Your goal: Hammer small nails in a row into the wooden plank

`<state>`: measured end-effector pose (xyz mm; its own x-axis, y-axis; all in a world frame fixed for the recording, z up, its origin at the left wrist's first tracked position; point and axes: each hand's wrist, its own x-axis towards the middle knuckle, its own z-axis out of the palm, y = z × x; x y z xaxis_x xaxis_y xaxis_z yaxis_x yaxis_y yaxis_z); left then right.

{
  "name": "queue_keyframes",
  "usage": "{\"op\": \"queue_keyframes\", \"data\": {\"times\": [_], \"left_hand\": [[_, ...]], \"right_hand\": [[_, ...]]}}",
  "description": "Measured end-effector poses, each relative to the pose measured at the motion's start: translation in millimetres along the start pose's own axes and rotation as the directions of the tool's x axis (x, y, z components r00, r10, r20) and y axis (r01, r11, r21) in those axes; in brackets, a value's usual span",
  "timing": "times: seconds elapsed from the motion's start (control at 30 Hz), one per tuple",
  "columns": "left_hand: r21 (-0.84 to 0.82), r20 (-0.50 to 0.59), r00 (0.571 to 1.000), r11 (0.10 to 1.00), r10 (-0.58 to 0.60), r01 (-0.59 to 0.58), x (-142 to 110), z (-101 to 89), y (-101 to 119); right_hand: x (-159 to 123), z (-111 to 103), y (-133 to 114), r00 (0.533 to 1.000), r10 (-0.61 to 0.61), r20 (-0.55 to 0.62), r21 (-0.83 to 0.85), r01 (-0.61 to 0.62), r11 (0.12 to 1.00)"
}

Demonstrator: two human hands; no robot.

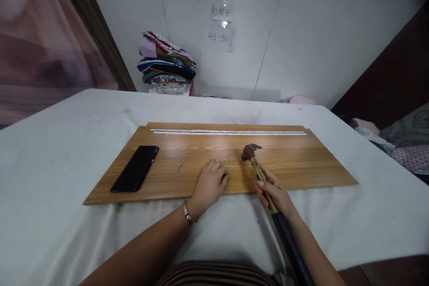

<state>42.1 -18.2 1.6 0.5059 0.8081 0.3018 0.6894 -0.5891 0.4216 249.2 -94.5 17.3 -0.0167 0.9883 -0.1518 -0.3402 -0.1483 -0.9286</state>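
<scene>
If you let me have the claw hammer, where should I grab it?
Probably the black lower handle, coming from the right: it is long and slim, slanting to the lower right, away from the metal head. The right hand grips the yellow part higher up.

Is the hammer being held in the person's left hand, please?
No, the right hand grips the hammer, while the left hand is at the wooden board, well apart from the hammer.

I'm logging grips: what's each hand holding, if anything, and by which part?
The right hand holds the brown-headed claw hammer by its yellowish upper handle; whether the left hand holds anything can't be told.
</scene>
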Motion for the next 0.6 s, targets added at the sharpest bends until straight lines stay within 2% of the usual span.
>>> {"op": "queue_keyframes", "data": {"times": [0.6], "left_hand": [[0.009,0.001,1.000,1.000,0.003,-0.003,0.0,1.7,-0.6]], "right_hand": [[-0.5,2.3,-1.7,1.000,0.019,-0.024,-0.019,-0.020,1.000]]}}
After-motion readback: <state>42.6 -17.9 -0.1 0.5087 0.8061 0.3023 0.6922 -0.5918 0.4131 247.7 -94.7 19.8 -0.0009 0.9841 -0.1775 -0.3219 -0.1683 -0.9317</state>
